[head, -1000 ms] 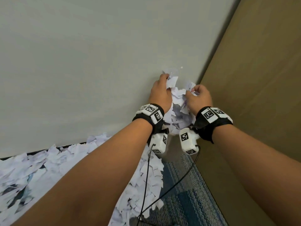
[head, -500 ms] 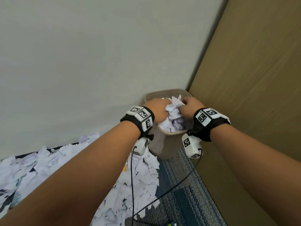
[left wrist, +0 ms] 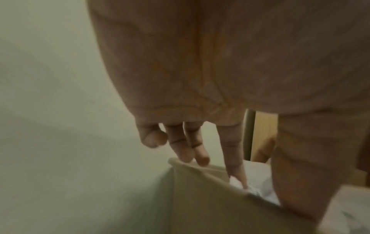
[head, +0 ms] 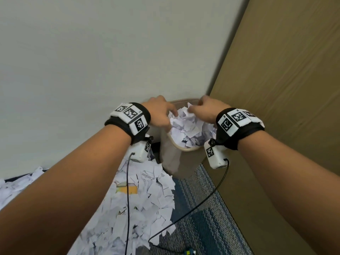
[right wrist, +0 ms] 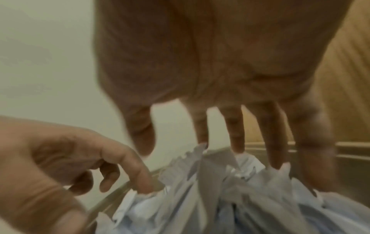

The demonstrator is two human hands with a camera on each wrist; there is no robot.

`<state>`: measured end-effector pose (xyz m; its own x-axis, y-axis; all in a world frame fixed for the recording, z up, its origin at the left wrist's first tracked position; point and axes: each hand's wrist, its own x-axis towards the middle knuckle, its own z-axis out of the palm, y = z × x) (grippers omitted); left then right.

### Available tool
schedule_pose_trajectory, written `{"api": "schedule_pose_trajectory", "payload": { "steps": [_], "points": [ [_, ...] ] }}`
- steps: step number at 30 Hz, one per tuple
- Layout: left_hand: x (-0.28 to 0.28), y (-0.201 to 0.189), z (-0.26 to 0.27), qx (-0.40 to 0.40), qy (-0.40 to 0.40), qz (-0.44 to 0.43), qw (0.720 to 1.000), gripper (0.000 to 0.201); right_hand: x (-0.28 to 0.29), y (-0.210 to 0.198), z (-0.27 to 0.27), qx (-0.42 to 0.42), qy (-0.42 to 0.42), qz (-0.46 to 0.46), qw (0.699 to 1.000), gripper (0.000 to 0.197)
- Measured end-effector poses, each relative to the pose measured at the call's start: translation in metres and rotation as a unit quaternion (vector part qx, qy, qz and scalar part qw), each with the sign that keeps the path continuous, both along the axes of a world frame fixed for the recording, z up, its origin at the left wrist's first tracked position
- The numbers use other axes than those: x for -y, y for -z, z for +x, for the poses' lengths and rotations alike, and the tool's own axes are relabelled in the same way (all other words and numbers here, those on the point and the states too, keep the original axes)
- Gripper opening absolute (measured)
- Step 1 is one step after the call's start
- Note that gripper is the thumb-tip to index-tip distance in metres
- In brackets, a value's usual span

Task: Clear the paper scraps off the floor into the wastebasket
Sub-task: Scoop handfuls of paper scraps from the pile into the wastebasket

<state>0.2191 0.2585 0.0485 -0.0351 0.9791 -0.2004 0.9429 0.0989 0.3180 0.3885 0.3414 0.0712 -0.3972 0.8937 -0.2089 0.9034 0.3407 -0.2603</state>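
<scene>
Both hands hover over the beige, round-cornered plastic wastebasket (head: 181, 161), which stands in the corner between the pale wall and the brown wooden panel (head: 287, 74). The left hand (head: 159, 112) has its fingers (left wrist: 232, 152) loosely extended, holding nothing, tips at the basket's rim. The right hand (head: 206, 109) hangs spread, fingertips brushing the torn white paper scraps (head: 187, 126) heaped inside (nothing pinched). More white paper scraps on the floor (head: 145, 203) lie left of the wastebasket, on blue striped carpet (head: 207, 223).

Carpet (head: 206, 227), scraps (head: 147, 205) (heaped), wastebasket (head: 176, 162)
</scene>
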Motion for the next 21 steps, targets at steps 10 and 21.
{"api": "schedule_pose_trajectory", "payload": {
  "steps": [10,21],
  "points": [
    [-0.005,0.025,0.023,-0.029,0.013,0.113,0.993,0.031,0.01,0.017,0.003,0.226,-0.121,-0.015,0.967,0.043],
    [0.026,0.041,-0.037,0.182,-0.201,0.273,0.923,0.02,0.065,-0.033,-0.045,0.065,-0.116,0.129,0.983,0.056]
  ]
}}
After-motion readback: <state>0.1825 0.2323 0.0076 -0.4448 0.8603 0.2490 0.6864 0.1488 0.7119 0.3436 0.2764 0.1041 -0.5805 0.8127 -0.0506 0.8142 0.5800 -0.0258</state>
